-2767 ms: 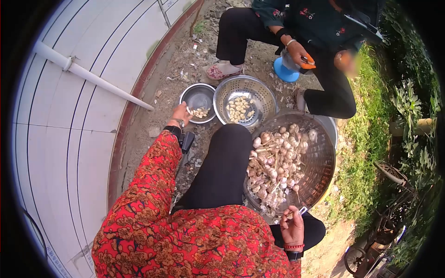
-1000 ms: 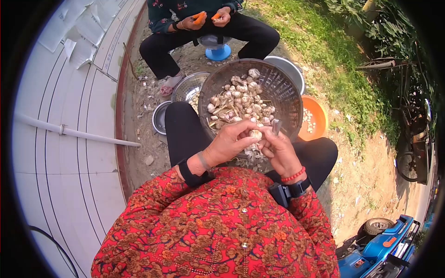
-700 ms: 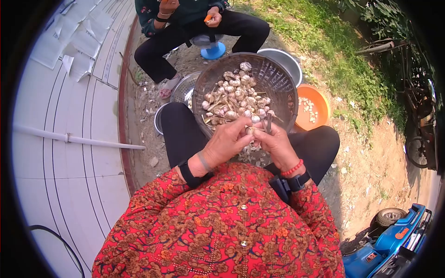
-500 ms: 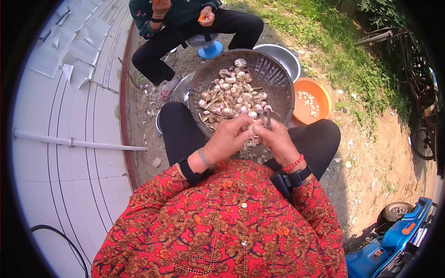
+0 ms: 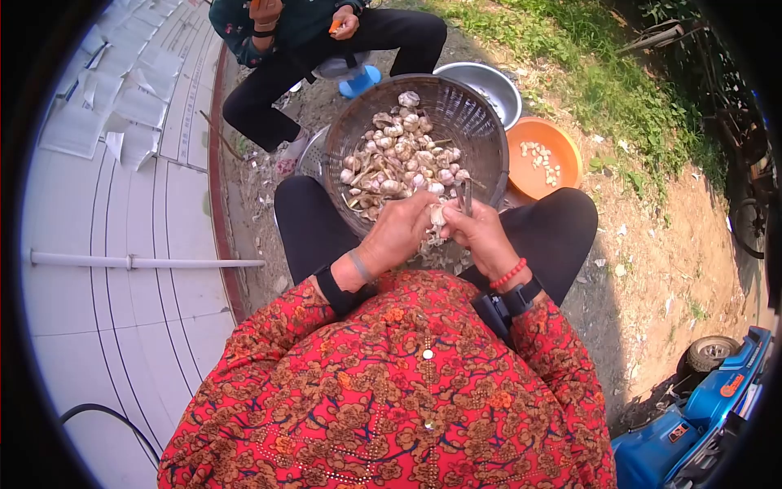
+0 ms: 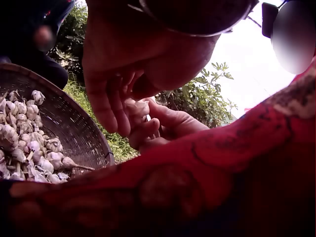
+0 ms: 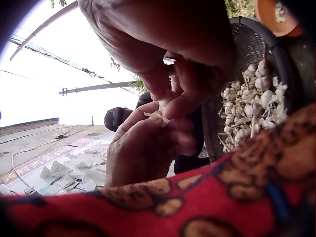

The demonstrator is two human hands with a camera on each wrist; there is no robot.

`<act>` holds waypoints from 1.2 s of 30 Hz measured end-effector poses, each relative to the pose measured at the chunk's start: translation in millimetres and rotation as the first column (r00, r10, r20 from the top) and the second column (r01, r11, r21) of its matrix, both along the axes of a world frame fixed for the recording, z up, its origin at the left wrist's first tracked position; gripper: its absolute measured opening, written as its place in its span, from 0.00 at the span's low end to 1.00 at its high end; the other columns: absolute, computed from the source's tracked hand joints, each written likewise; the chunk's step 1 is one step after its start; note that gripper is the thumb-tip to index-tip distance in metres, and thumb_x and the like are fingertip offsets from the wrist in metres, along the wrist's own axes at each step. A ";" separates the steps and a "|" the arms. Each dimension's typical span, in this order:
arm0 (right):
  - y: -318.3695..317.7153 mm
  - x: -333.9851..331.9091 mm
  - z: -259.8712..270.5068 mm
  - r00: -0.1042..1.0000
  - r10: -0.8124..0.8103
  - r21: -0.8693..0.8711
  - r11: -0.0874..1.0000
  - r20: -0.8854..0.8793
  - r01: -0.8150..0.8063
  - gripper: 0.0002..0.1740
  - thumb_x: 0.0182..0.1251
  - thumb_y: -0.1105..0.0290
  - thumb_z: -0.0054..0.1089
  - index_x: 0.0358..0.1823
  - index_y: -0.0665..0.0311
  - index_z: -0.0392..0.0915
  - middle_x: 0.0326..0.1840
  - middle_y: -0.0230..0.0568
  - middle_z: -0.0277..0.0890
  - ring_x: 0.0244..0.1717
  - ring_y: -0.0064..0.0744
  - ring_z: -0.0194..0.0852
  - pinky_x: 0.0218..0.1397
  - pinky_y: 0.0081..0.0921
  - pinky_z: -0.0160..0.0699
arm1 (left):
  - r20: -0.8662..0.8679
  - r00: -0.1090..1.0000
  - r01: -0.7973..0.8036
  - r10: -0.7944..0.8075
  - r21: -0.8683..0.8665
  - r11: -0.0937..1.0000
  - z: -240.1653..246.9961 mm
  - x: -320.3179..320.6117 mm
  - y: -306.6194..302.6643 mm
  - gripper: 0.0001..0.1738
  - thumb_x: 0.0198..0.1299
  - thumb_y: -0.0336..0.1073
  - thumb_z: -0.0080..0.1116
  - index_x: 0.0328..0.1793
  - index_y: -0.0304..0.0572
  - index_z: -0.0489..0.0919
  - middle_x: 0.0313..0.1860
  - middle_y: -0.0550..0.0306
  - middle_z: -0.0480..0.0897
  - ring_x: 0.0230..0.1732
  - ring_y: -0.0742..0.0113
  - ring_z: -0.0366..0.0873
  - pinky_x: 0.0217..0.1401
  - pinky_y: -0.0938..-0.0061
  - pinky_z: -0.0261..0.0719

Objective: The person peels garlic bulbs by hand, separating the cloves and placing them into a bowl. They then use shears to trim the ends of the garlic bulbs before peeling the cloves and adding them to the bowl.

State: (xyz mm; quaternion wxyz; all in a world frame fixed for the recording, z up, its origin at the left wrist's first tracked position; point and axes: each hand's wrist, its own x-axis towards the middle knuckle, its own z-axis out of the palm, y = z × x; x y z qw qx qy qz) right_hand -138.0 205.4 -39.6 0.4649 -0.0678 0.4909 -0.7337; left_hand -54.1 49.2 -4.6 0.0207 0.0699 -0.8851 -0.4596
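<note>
Over the near edge of a dark woven basket (image 5: 489,175), my two hands meet. Thumb and fingers of my left hand (image 5: 395,236) pinch a whitish piece of garlic (image 5: 438,217). My right hand (image 5: 486,238) grips a narrow metal tool (image 5: 467,197), which sticks up past the index finger, and its thumb presses against the garlic. Pale skin flaps from the garlic (image 7: 157,116) between the fingertips in the right wrist view. Bulbs of garlic (image 5: 403,151), some with dry stalks, heap in the basket. The tool's working end is hidden among my fingers.
Right of the basket stands an orange basin (image 5: 529,183) with peeled cloves, beside a metal basin (image 5: 501,81). A perforated steel bowl (image 5: 314,155) shows partly at left. Opposite sits another person (image 5: 326,41) holding orange-handled tools. A blue vehicle (image 5: 692,416) stands at lower right.
My left hand has left the small steel bowl of cloves and joined my right hand over the basket, at the garlic. The view has turned, and the other person has raised one hand.
</note>
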 end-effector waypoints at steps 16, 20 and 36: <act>5.3 0.1 -11.3 0.971 -0.091 0.017 0.996 0.219 0.090 0.12 0.68 0.67 0.57 0.49 0.63 0.73 0.35 0.35 0.78 0.29 0.19 0.76 0.20 0.11 0.57 | 0.120 0.817 -0.472 0.564 0.700 0.536 19.3 48.2 -148.5 0.11 0.68 0.33 0.46 0.53 0.43 0.74 0.31 0.61 0.80 0.27 0.78 0.76 0.31 0.83 0.75; 6.4 1.5 -12.1 0.968 -0.021 0.031 0.999 0.249 0.014 0.11 0.67 0.66 0.57 0.47 0.63 0.73 0.32 0.34 0.76 0.24 0.20 0.70 0.20 0.12 0.56 | 0.116 0.565 -0.692 0.817 0.606 0.392 -13.3 116.6 -239.0 0.11 0.67 0.35 0.50 0.52 0.46 0.76 0.28 0.63 0.80 0.23 0.78 0.76 0.26 0.82 0.74; -48.2 14.0 4.9 0.992 0.033 0.242 0.968 0.120 -0.062 0.11 0.68 0.70 0.55 0.49 0.63 0.70 0.37 0.48 0.80 0.23 0.21 0.76 0.18 0.09 0.56 | -0.010 0.442 -0.843 0.897 0.337 0.419 -48.6 143.9 -295.0 0.15 0.64 0.30 0.49 0.57 0.38 0.73 0.34 0.58 0.81 0.29 0.76 0.78 0.29 0.83 0.75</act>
